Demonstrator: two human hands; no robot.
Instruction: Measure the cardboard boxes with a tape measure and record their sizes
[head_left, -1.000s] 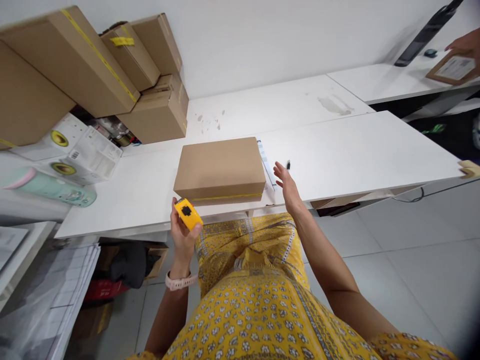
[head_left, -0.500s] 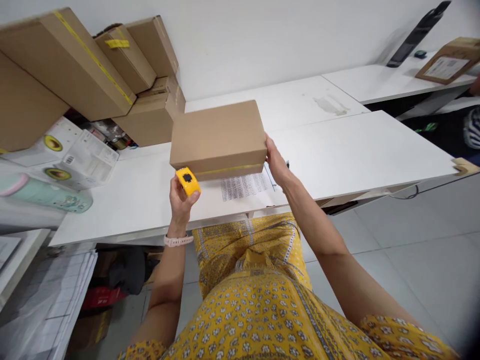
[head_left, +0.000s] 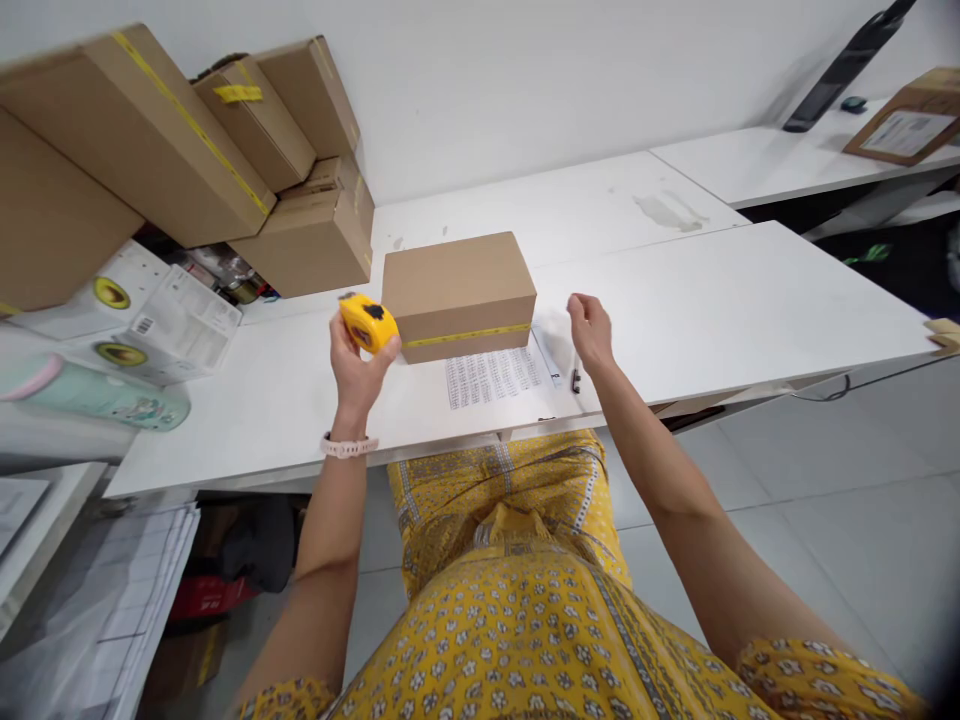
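Observation:
My left hand [head_left: 356,370] is closed round a yellow tape measure [head_left: 367,322], held up just left of the cardboard box [head_left: 457,290]. The box sits on the white table, with yellow tape running along its front side. To the right of the box, and apart from it, my right hand [head_left: 591,328] hovers over the table with its fingers curled in and nothing visible in them. In front of the box lies a printed sheet of paper [head_left: 491,378]. A pen [head_left: 576,378] is on the table below my right hand.
Several cardboard boxes [head_left: 300,225] are stacked at the left, beside white cartons with avocado pictures [head_left: 150,310] and a mint-green bottle [head_left: 135,400]. At the far right stand a black bottle [head_left: 832,80] and a labelled brown box [head_left: 904,125].
The box has come down onto the table, and my right hand has let go of it and moved right. My left hand still grips the tape measure, now turned differently.

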